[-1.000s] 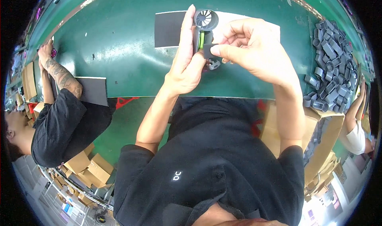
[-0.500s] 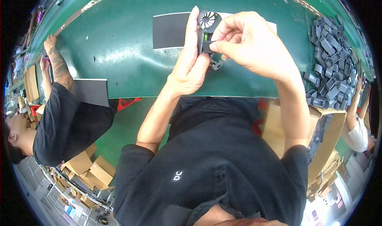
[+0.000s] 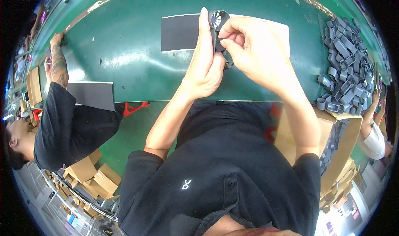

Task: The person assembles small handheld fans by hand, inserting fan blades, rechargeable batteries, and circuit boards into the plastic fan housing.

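Two digits of the right hand (image 3: 254, 49) pinch a small dark piece (image 3: 220, 46) at a grey plastic housing (image 3: 216, 21) with a round finned end, clasped by the straight-fingered left hand (image 3: 203, 72) over a glossy green table (image 3: 137, 72). Grey plastic parts (image 3: 348, 66) lie heaped at right.

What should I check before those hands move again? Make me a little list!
1. Left hand holding the grey housing: ok, it supports it along the left side.
2. Right hand gripping the small dark piece: ok, pinched between thumb and fingers at the housing.
3. Dark piece sitting flush: cannot tell, fingers hide much of it.
4. Fan-like wheel uncovered: ok, it shows in the round end.
5. Pile of grey parts out of the way: ok, off at the table's right end.
6. Co-worker's arm out of the way: ok, far to the left.
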Demonstrator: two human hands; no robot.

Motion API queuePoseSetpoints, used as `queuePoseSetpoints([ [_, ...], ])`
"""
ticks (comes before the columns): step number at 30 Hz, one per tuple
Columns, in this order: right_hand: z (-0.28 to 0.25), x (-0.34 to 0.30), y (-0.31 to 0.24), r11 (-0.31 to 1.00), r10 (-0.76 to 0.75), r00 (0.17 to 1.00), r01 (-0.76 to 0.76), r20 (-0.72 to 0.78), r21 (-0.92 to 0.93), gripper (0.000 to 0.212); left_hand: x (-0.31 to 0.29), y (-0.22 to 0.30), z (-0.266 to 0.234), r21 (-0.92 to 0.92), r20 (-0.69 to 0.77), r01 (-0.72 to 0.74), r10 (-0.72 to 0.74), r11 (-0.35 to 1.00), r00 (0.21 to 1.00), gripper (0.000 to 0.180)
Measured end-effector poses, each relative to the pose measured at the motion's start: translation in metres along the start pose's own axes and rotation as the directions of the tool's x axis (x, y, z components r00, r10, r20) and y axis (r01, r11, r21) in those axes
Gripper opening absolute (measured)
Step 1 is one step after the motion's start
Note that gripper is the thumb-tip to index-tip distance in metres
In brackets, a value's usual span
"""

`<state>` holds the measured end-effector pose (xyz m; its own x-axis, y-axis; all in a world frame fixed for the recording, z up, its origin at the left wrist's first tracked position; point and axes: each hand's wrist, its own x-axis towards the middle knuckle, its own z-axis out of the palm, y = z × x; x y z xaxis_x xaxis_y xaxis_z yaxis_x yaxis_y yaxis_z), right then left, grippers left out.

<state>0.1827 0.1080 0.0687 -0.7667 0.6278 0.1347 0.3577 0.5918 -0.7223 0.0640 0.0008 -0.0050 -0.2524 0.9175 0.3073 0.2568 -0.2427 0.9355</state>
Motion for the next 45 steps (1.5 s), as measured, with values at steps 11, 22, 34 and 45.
queuePoseSetpoints([
  [11,0.014,0.004,-0.002,1.000,-0.013,0.996,0.012,-0.091,-0.016,0.006,0.005,-0.009,0.000,0.093,-0.053,-0.068,0.074,0.993,0.996,0.085],
  [22,0.029,0.003,0.002,1.000,0.016,0.985,-0.014,-0.173,0.014,0.005,0.006,-0.009,-0.002,0.058,-0.018,-0.053,0.054,0.997,0.998,0.078],
  [34,0.019,-0.001,-0.006,0.977,-0.020,0.976,-0.028,-0.219,-0.214,0.007,0.003,-0.017,0.015,-0.128,-0.091,-0.045,0.034,0.991,0.995,0.079],
  [45,0.031,-0.007,0.007,0.970,-0.243,0.906,0.232,-0.348,-0.074,0.012,0.005,-0.007,0.016,-0.273,-0.184,-0.044,-0.007,0.961,0.983,0.073],
])
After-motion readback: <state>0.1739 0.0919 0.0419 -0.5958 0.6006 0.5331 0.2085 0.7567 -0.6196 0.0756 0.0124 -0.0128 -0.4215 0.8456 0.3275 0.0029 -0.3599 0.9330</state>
